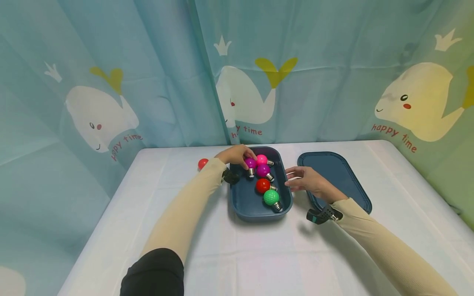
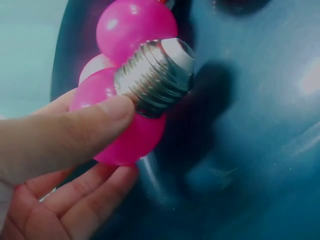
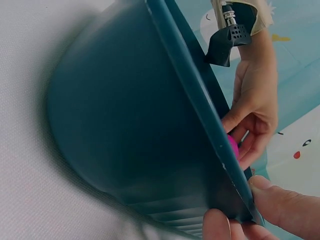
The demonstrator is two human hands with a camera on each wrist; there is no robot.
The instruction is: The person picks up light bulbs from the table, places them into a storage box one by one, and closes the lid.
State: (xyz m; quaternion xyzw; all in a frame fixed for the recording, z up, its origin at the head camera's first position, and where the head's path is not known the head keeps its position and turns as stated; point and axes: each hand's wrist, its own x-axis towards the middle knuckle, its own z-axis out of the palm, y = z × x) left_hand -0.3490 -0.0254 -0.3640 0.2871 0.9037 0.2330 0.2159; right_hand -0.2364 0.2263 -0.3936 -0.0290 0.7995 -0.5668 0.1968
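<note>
**Left hand (image 1: 237, 154) grasping a glossy purple round bulb with a silver screw base (image 1: 251, 163)**

The left hand is pinching this bulb between thumb and fingers, within the walls of a dark blue, rounded-corner box (image 1: 244, 201). Just right of that hand, a bright pink round bulb (image 1: 261, 159) and a second purple round bulb (image 1: 263, 170) are lying close together. Nearer the person than that hand, a red round bulb (image 1: 263, 186) and a green textured bulb (image 1: 271, 197) are resting inside. Left of it, a red round object (image 1: 202, 163) is sitting on the white tabletop (image 1: 218, 255). The right hand (image 1: 309, 181) is gripping the box's rim, thumb inside, fingers outside. Right of it, a flat dark blue lid (image 1: 338, 174) is lying.
</note>
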